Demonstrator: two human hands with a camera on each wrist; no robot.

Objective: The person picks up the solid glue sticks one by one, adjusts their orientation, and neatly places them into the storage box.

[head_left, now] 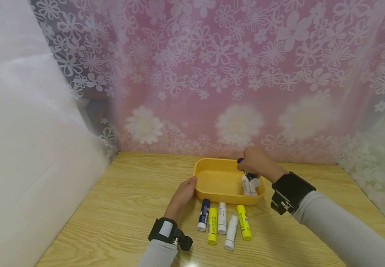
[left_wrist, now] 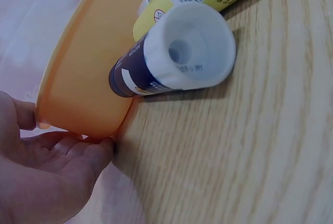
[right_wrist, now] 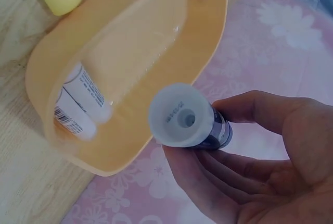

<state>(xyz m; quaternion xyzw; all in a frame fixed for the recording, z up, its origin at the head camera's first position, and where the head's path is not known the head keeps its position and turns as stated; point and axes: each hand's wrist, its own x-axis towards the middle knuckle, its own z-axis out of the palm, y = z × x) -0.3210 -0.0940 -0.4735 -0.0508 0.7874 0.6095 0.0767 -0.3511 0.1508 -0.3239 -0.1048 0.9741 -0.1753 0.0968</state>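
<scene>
A yellow plastic basin (head_left: 212,197) stands at the back of the table. My left hand (head_left: 184,191) grips its left end, with the thumb at the rim and the fingers against the outside wall in the left wrist view. Over the right end, my right hand (head_left: 258,162) holds a dark blue glue stick (right_wrist: 216,136) between thumb and fingers, its hollow white base facing the right wrist camera. Two white glue sticks (right_wrist: 86,91) lie inside the basin at that end, below the right hand.
In front of the basin lie a dark blue glue stick (head_left: 203,215), two yellow glue sticks (head_left: 212,226) and two white glue sticks (head_left: 231,233), on a wood-grain table (head_left: 122,207). A pink flowered curtain (head_left: 192,74) hangs right behind; white sheeting (head_left: 29,148) borders the left.
</scene>
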